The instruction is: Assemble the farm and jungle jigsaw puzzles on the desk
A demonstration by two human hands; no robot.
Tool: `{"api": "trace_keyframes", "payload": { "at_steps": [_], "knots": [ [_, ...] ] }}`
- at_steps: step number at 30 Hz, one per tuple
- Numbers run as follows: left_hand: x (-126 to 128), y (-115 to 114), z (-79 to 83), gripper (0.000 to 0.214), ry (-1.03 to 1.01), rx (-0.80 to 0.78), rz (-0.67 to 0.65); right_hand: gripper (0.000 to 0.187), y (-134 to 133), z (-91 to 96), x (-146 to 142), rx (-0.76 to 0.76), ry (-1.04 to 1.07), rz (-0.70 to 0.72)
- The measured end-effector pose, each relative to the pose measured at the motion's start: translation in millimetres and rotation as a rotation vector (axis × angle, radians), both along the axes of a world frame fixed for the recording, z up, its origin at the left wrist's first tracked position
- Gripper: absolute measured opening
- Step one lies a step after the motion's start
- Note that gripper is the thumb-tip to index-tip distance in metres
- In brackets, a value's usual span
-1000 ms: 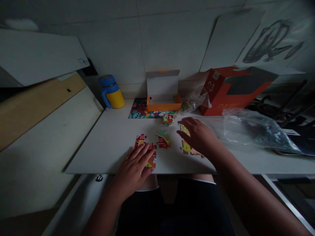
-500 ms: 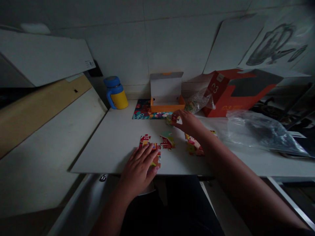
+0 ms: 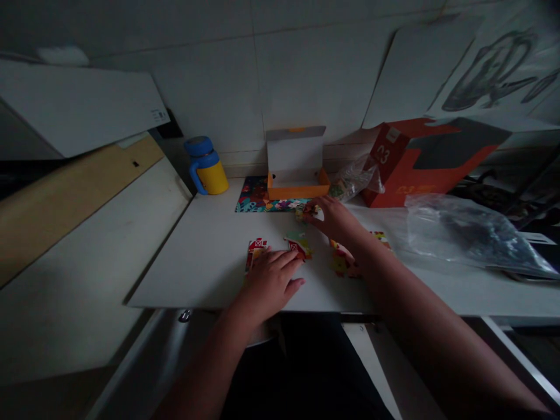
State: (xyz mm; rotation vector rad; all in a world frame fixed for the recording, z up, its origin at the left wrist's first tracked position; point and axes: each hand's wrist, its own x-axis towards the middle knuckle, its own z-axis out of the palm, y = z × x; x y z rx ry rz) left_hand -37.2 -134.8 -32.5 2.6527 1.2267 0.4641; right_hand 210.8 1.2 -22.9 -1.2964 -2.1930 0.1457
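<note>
White tbl [image 3: 192,256] w/ red-orange box [image 3: 420,169] at back R, clear plastic bag [image 3: 464,233] nr it. Open orange box [image 3: 298,191] back ctr; blue/yellow jug [image 3: 212,175] to its L. L hand [image 3: 271,283] palm-down, fingers extended, slightly apart; R hand [image 3: 335,219] has thumb & fingers curved at puzzle-pc stack [image 3: 300,213], can't tell if gripping. R puzzle section [image 3: 343,263] partly hidden by R arm [image 3: 406,286]. L puzzle section [image 3: 251,251] partly under L hand, red-barn section [image 3: 298,240] by its fingertips, contact unclear.
</note>
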Motion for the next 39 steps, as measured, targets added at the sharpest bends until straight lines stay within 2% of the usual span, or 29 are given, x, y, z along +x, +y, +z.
{"api": "trace_keyframes", "payload": {
  "at_steps": [4, 6, 8, 10, 13, 15, 16, 18, 21, 23, 26, 29, 34, 39],
  "knots": [
    [-1, 12, -6.8, 0.038, -0.049, 0.02, 0.018, 0.026, -1, 0.0, 4, 0.048, 0.163, 0.024],
    [-4, 12, -7.7, 0.038, -0.077, 0.066, 0.021, 0.031, -5, 3.4, 7, -0.009, 0.295, 0.04],
    [-8, 9, -8.4, 0.036, -0.115, 0.129, 0.051, 0.035, -15, 9.9, 11, -0.16, 0.429, 0.071],
    [-13, 4, -9.8, 0.029, -0.159, 0.172, 0.096, 0.036, -29, 18.9, 15, -0.368, 0.471, 0.157],
    [-20, -2, -13.4, 0.024, -0.187, 0.159, 0.128, 0.038, -53, 31.4, 18, -0.652, 0.334, 0.361],
    [-23, -4, -15.3, 0.028, -0.173, 0.134, 0.13, 0.034, -68, 34.1, 17, -0.724, 0.194, 0.434],
    [-23, -5, -15.8, 0.03, -0.163, 0.127, 0.127, 0.031, -74, 32.7, 15, -0.702, 0.124, 0.44],
    [-24, -6, -15.6, 0.033, -0.145, 0.126, 0.116, 0.029, -85, 25.1, 9, -0.534, 0.019, 0.376],
    [-24, -6, -13.6, 0.034, -0.12, 0.121, 0.095, 0.031, -103, 6.8, -2, -0.19, 0.0, 0.128],
    [-24, -6, -12.5, 0.033, -0.115, 0.111, 0.088, 0.029, -118, -4.7, -11, -0.086, -0.019, -0.025],
    [-25, -7, -12.3, 0.033, -0.125, 0.102, 0.083, 0.03, -142, -16.8, -24, -0.072, -0.141, -0.107],
    [-25, -7, -13.0, 0.038, -0.143, 0.098, 0.082, 0.029, -154, -23.8, -33, -0.076, -0.209, -0.097],
    [-26, -8, -12.7, 0.043, -0.176, 0.094, 0.068, 0.036, -150, -30.4, -29, -0.06, -0.213, 0.017],
    [-27, -9, -11.5, 0.046, -0.209, 0.076, 0.027, 0.041, -145, -34.9, -20, -0.073, -0.204, 0.055]
  ]
}}
